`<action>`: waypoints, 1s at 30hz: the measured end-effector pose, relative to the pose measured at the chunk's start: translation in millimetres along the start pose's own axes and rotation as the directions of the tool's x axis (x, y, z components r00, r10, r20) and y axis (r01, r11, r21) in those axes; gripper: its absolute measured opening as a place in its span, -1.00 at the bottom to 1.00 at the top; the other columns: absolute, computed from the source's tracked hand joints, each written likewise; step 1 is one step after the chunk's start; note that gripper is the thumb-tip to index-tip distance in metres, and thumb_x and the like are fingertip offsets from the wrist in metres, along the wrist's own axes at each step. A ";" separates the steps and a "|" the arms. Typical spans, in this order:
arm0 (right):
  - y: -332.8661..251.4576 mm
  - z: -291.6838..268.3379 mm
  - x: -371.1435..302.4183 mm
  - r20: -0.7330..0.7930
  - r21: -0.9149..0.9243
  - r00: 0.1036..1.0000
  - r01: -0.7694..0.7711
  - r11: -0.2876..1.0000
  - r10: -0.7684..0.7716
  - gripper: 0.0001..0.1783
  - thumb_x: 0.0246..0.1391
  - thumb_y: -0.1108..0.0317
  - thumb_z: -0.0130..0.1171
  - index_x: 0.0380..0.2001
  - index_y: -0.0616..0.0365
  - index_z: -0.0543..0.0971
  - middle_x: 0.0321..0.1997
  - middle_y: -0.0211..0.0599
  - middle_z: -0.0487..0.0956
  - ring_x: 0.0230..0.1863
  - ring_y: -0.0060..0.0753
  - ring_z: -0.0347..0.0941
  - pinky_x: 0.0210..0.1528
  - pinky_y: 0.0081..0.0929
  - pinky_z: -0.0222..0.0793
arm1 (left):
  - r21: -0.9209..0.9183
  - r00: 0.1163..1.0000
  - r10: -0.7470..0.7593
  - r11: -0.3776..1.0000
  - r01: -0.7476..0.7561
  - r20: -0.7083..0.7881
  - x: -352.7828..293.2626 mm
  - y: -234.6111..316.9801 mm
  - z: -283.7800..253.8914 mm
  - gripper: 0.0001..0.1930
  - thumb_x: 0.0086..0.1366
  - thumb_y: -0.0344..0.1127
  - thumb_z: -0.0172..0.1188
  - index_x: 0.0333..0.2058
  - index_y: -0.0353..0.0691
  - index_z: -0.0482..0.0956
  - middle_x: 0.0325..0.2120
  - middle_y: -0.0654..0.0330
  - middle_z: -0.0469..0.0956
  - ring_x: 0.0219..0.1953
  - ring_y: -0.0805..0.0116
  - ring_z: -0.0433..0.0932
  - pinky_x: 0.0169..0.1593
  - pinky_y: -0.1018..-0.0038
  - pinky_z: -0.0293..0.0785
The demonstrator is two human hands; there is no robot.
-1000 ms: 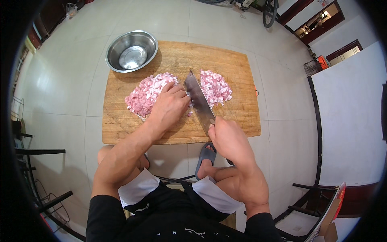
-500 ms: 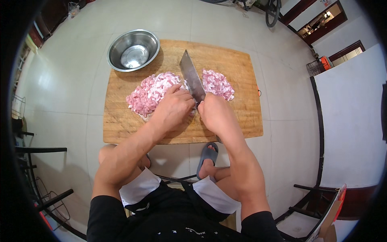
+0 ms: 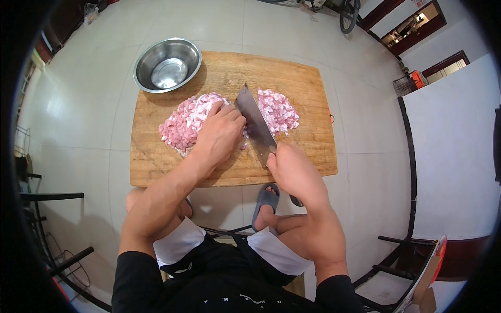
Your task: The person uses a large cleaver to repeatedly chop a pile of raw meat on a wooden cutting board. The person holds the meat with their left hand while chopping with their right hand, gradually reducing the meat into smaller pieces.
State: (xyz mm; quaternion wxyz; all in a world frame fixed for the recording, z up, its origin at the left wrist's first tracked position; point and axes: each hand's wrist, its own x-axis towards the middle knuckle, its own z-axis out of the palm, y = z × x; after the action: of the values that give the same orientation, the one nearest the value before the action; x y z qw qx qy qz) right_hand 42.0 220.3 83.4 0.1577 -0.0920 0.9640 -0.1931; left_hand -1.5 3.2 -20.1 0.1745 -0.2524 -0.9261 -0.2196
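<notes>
The big knife (image 3: 257,125) slants over the middle of the board (image 3: 319,141), tip toward the far edge, a bit left. The right hand (image 3: 291,164) squeezes its handle. The left hand (image 3: 222,130) touches pink meat (image 3: 181,125); I can't tell if its grip is closed. White letters (image 3: 226,299) mark the black shirt (image 3: 235,281).

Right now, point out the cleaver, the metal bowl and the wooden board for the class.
Cleaver (image 3: 255,125): head view, on the flat of its blade.
Metal bowl (image 3: 169,72): head view, on its inside bottom.
Wooden board (image 3: 314,122): head view, on bare wood near its right edge.
</notes>
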 end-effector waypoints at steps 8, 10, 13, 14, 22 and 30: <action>-13.6 7.2 12.8 -0.039 -0.049 0.999 0.000 0.999 -0.002 -0.62 0.45 0.27 0.13 -0.25 0.49 0.63 -0.29 0.47 0.67 -0.14 0.53 0.67 -0.06 0.27 0.58 | -0.087 0.999 0.054 0.995 -0.053 0.001 2.9 -4.2 0.5 -0.94 0.21 -0.42 0.35 -0.33 -0.17 0.66 -0.26 0.13 0.66 0.01 0.09 0.66 0.49 0.03 0.37; -15.7 10.7 27.2 -0.072 -0.032 0.997 0.026 0.999 -0.028 -0.63 0.43 0.28 0.15 -0.25 0.48 0.65 -0.26 0.47 0.69 -0.11 0.53 0.68 -0.03 0.26 0.59 | -0.117 0.998 0.062 0.991 -0.057 0.033 2.3 -6.2 -0.5 -0.90 0.20 -0.41 0.38 -0.30 -0.17 0.67 -0.24 0.13 0.67 0.02 0.09 0.66 0.48 0.02 0.37; -10.6 18.6 49.0 -0.128 0.000 0.990 0.058 0.998 -0.058 -0.64 0.38 0.28 0.19 -0.25 0.48 0.67 -0.24 0.45 0.71 -0.10 0.49 0.70 0.00 0.24 0.63 | -0.166 0.994 0.078 0.984 -0.064 0.080 0.0 -6.1 -2.9 -0.83 0.19 -0.39 0.43 -0.22 -0.17 0.71 -0.22 0.14 0.67 0.06 0.08 0.66 0.46 -0.02 0.36; -8.9 21.2 54.3 -0.144 0.006 0.987 0.065 0.998 -0.064 -0.64 0.38 0.28 0.19 -0.25 0.49 0.67 -0.25 0.45 0.71 -0.14 0.47 0.72 -0.01 0.23 0.64 | -0.162 0.993 0.083 0.984 -0.069 0.083 -1.5 -4.4 -3.7 -0.82 0.19 -0.38 0.43 -0.21 -0.17 0.72 -0.22 0.14 0.67 0.06 0.08 0.66 0.46 -0.03 0.36; 50.6 11.4 69.1 0.151 0.607 0.985 -0.157 0.779 0.080 -0.72 0.35 0.32 0.15 -0.32 0.38 0.62 -0.53 -0.14 0.65 -0.67 -0.34 0.56 -0.54 -0.26 0.50 | -0.084 0.986 0.120 0.990 -0.111 0.115 -5.0 10.7 -23.6 -0.80 0.23 -0.30 0.44 -0.18 -0.17 0.74 -0.20 0.16 0.66 0.06 0.07 0.66 0.46 0.01 0.36; 93.5 -21.9 51.4 0.221 0.632 0.959 -0.280 0.723 0.177 -0.76 0.42 0.27 0.19 -0.28 0.24 0.57 -0.53 -0.36 0.58 -0.67 -0.53 0.45 -0.59 -0.44 0.35 | 0.064 0.996 0.056 0.996 -0.060 0.065 -7.1 1.8 -6.5 -0.80 0.30 -0.24 0.47 -0.16 -0.14 0.75 -0.15 0.16 0.67 0.07 0.14 0.65 0.39 0.06 0.40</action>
State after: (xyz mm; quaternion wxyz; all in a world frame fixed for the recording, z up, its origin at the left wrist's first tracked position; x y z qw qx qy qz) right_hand -24.2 300.5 51.3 0.2723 0.0753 0.8241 -0.4910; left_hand 6.6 -1.3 -17.2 0.1595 -0.2801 -0.9302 -0.1755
